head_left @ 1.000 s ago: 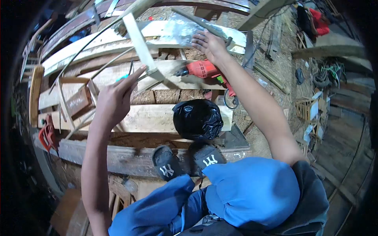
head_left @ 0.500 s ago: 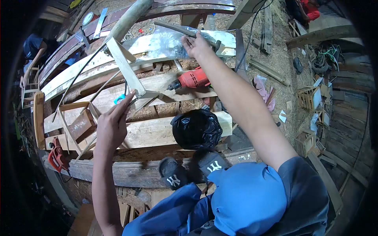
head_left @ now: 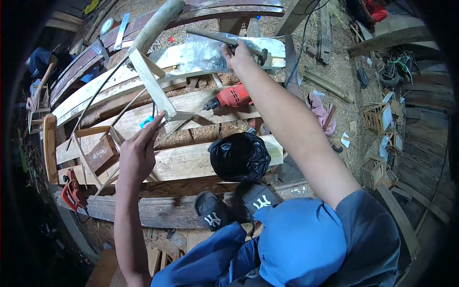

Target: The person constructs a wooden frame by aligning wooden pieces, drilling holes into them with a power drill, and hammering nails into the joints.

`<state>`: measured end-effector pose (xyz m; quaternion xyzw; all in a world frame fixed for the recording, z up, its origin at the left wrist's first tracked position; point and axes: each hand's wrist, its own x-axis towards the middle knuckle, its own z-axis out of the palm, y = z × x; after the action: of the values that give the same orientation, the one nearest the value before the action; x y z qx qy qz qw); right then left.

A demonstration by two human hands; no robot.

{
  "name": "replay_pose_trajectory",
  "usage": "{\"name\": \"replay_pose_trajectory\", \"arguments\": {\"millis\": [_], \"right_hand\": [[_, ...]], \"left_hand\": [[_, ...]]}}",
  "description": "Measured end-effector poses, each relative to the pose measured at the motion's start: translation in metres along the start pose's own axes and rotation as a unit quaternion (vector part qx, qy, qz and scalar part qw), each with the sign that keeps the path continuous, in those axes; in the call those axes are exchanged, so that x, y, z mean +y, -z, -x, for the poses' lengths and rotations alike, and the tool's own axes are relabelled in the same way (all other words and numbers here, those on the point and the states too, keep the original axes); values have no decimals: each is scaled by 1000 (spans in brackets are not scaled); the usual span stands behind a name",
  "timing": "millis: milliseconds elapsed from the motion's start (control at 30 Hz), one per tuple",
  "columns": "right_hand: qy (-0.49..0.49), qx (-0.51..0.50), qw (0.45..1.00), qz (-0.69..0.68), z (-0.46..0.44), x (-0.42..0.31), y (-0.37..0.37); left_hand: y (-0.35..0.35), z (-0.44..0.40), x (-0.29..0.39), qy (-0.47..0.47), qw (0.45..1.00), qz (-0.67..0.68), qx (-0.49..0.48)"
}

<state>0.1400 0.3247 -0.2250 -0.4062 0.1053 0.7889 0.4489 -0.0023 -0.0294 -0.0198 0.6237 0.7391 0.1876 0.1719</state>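
Note:
My left hand (head_left: pixel 137 158) is closed, its fingertips at the lower end of a pale wooden strip (head_left: pixel 152 87); what they pinch is too small to name. A small crosspiece (head_left: pixel 182 115) joins the strip there. My right hand (head_left: pixel 237 56) is at the handle of a hammer (head_left: pixel 208 34), its visible fingers apart. The hammer lies over clear plastic (head_left: pixel 198 53) on a white board. Below my right hand, a red power drill (head_left: pixel 233 97) rests on a plank. A black plastic bag (head_left: pixel 240 157) sits on the nearer plank.
A red clamp (head_left: pixel 71 191) is at the left, near a wooden frame (head_left: pixel 98 153). A log (head_left: pixel 157 26) leans at the top. People are at the far left (head_left: pixel 42 62) and upper right (head_left: pixel 375 12). A pink cloth (head_left: pixel 321 111) lies on the right.
My right hand has drawn its spread fingers in at the hammer handle. The camera view has shifted, revealing more of the far left. My left hand stays at the strip's end.

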Motion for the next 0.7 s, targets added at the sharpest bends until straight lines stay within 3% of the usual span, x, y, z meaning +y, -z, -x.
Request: {"name": "replay_pose_trajectory", "arguments": {"millis": [100,300,467,567,600,700], "right_hand": [[78,57,995,21,10,0,-10],[4,-33,999,-38,30,-21,-9],[-17,-83,995,45,59,-34,3],[31,-193,958,210,99,-49,14],[51,-224,932,282,115,-54,15],[107,-264,841,461,175,-65,10]], "left_hand": [[1,0,0,-4,1000,-3,-4],[-1,1,-2,4,1000,-4,-9],[2,-2,-1,10,1000,-4,-19],[6,-1,-1,5,1000,-1,-22],[14,-2,8,54,997,3,-62],[13,-2,6,43,997,-28,-53]]}}
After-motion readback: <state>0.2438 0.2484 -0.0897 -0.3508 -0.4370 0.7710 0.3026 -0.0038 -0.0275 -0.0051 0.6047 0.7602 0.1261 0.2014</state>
